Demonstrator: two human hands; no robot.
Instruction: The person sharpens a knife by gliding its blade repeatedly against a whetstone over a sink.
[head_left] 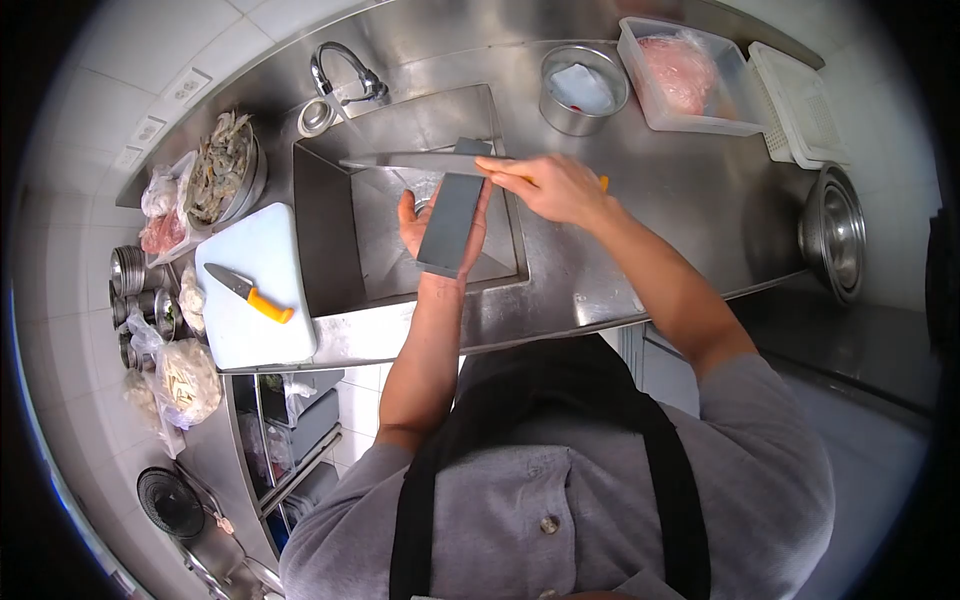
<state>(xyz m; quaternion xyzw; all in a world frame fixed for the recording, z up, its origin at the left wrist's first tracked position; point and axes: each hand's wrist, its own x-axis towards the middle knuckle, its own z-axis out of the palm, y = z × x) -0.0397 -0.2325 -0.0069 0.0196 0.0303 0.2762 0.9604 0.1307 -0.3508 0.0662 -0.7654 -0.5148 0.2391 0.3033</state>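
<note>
A grey whetstone (pixel 450 225) lies along the palm of my left hand (pixel 413 235), held over the sink (pixel 325 230). My left thumb sticks out to the side, and the fingers under the stone are partly hidden. My right hand (pixel 565 190) is closed around the orange handle of a knife (pixel 400 160). The long blade crosses the far part of the stone and points left. To the left, a second knife (pixel 240 287) with a yellow-orange handle rests on a white cutting board (pixel 255 235).
A faucet (pixel 345 80) stands behind the sink, its stream running down. Left are a bowl of shrimp (pixel 222 165) and bagged food (pixel 187 380). Right are a metal pot (pixel 585 115), a plastic tub of wrapped meat (pixel 690 125), a white basket (pixel 800 110) and steel bowls (pixel 835 235).
</note>
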